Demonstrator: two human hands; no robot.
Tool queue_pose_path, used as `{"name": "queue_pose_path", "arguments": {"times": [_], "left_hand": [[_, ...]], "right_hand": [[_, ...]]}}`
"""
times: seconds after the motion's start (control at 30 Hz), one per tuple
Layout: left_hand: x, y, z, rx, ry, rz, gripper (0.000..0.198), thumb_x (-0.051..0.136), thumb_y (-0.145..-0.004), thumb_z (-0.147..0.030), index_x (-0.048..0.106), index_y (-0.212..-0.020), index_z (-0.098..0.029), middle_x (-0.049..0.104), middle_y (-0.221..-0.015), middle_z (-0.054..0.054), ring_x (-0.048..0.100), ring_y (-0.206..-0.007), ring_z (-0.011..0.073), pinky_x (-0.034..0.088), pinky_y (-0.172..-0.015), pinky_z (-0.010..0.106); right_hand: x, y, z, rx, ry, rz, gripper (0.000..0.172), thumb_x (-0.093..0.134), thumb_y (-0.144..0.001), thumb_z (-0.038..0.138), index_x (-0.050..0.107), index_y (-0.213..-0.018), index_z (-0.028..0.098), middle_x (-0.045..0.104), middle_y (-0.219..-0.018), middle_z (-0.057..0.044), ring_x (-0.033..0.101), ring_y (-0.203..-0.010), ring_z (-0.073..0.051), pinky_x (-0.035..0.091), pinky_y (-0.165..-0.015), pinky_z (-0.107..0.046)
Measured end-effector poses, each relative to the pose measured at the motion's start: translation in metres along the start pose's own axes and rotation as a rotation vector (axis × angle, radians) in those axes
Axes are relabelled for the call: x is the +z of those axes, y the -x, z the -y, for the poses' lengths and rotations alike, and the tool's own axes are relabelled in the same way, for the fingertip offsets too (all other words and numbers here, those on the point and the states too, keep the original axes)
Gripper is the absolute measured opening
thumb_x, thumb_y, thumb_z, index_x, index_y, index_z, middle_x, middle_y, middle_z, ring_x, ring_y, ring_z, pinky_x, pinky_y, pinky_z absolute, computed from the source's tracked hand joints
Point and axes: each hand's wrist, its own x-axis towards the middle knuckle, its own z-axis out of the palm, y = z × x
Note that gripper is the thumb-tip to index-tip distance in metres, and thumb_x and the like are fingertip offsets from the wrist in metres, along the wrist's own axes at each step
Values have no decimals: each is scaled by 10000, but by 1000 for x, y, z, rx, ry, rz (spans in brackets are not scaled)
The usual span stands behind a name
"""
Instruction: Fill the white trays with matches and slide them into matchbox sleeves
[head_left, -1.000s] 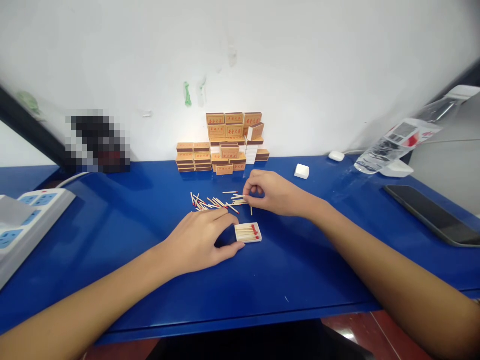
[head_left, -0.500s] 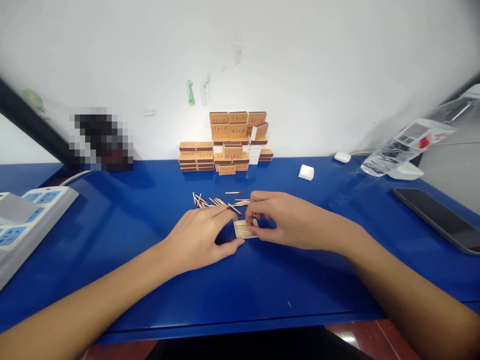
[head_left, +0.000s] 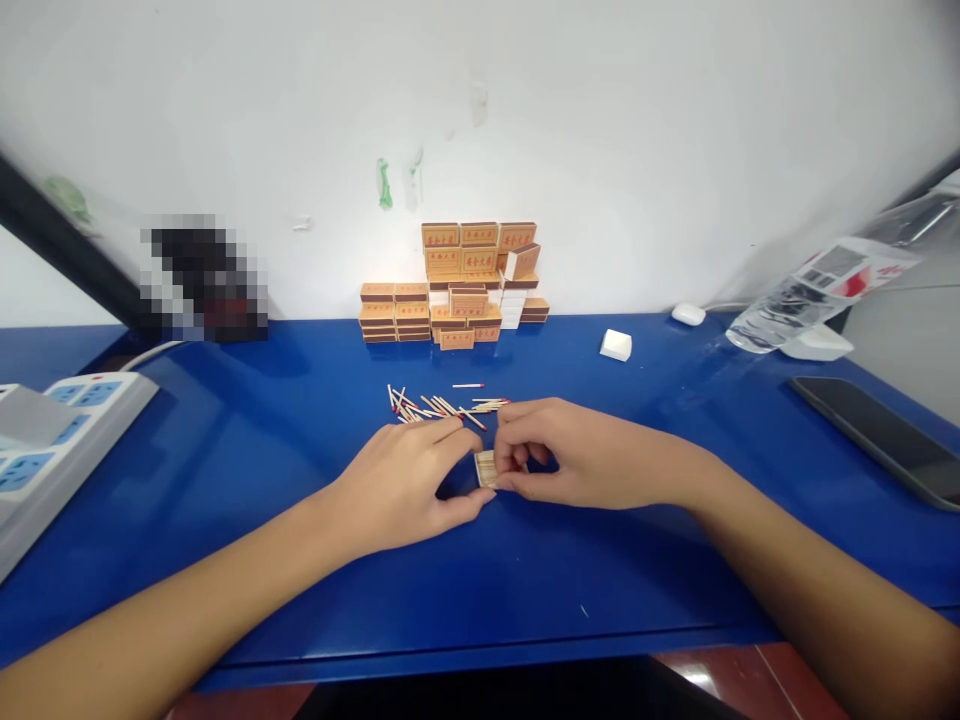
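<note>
A small open matchbox tray (head_left: pixel 486 468) full of matches lies on the blue table (head_left: pixel 300 560), mostly covered by my hands. My left hand (head_left: pixel 409 485) rests beside it, thumb and forefinger touching the tray's left end. My right hand (head_left: pixel 570 455) is curled over the tray's right part, fingers pinched down onto it. Just behind my hands lies a loose scatter of matches (head_left: pixel 439 403) with red heads.
A stack of orange matchboxes (head_left: pixel 457 285) stands against the white wall. A white tray (head_left: pixel 616 345), a white earbud case (head_left: pixel 688 314), a plastic bottle (head_left: pixel 817 285) and a dark phone (head_left: pixel 885 440) lie to the right; a power strip (head_left: pixel 52 440) sits at left.
My right hand left the loose matches and came down over the tray, now covering most of it. My left hand stayed at the tray's left end.
</note>
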Motion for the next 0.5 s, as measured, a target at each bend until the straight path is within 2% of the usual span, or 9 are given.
{"name": "queue_pose_path", "arguments": {"times": [0.13, 0.2, 0.3, 0.4, 0.5], "left_hand": [[-1, 1, -1, 9, 4, 10, 253, 714, -914, -424, 694, -991, -183, 718, -901, 19, 654, -702, 175, 457, -594, 309], [0, 2, -2, 35, 15, 11, 267, 709, -918, -424, 699, -1040, -187, 717, -900, 11, 654, -700, 170, 463, -598, 308], [1, 4, -4, 97, 35, 32, 287, 688, -935, -426, 700, -1098, -190, 707, -891, 3, 649, -696, 164, 464, -598, 307], [3, 6, -6, 144, 45, 51, 288, 667, -952, -425, 696, -1113, -188, 693, -881, 1, 640, -689, 162, 463, -599, 306], [4, 6, -6, 153, 45, 54, 290, 660, -959, -427, 691, -1118, -187, 695, -891, 3, 643, -698, 161, 465, -601, 301]], "right_hand": [[-3, -1, -3, 23, 67, -80, 84, 653, -911, 211, 674, -830, 204, 641, -853, -3, 549, -728, -133, 414, -665, -287], [-5, -4, -9, 47, 142, -202, 71, 646, -914, 202, 685, -854, 201, 628, -831, -5, 550, -739, -140, 414, -692, -295], [-3, -14, -22, 69, 230, -368, 76, 653, -933, 233, 703, -969, 187, 626, -910, -36, 572, -813, -165, 436, -748, -311], [-1, -24, -36, 51, 269, -330, 94, 668, -940, 249, 705, -993, 180, 608, -981, -69, 574, -910, -202, 455, -796, -330], [1, -32, -46, 58, 293, -293, 66, 642, -960, 214, 697, -947, 181, 602, -975, -75, 567, -924, -211, 458, -806, -336]]}}
